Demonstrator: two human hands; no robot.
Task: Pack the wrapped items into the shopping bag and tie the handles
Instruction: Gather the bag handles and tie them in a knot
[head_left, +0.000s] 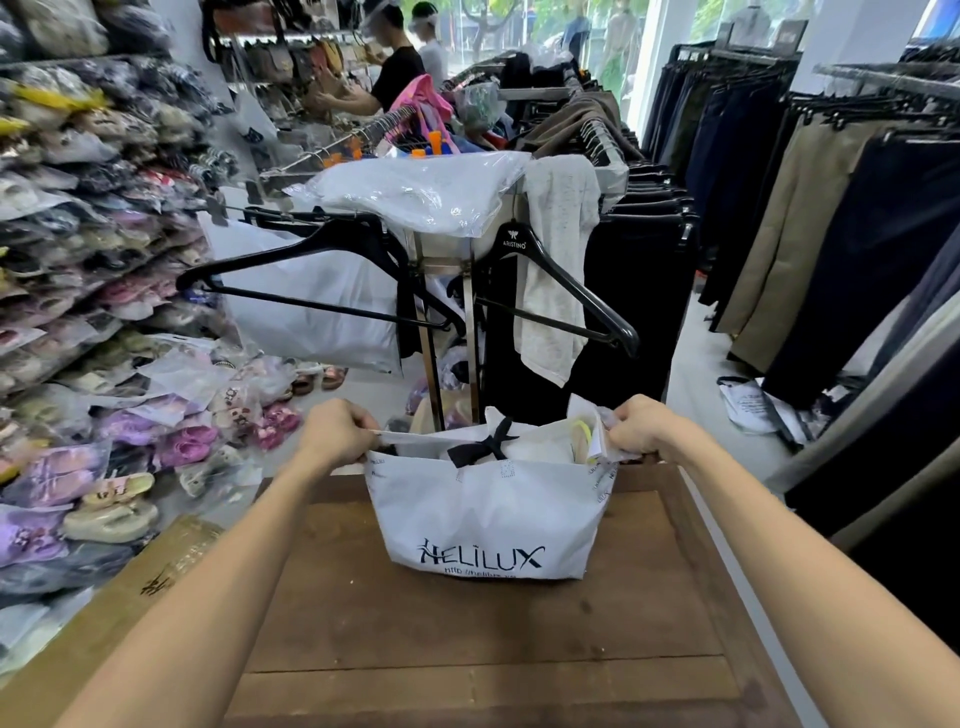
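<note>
Fingers (358, 415) on HELILUX bag (488, 519) (ARISTINO hanger (550, 270) behind)

Two black hangers (322, 280) hang off a metal rack (447, 270); packaged slippers (109, 499) heaped left; dark trousers (831, 234) right

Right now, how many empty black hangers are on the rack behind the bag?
2: one black plastic hanger left of the metal rack post, one right of it beside the pale cloth. Others may be hidden.
</note>
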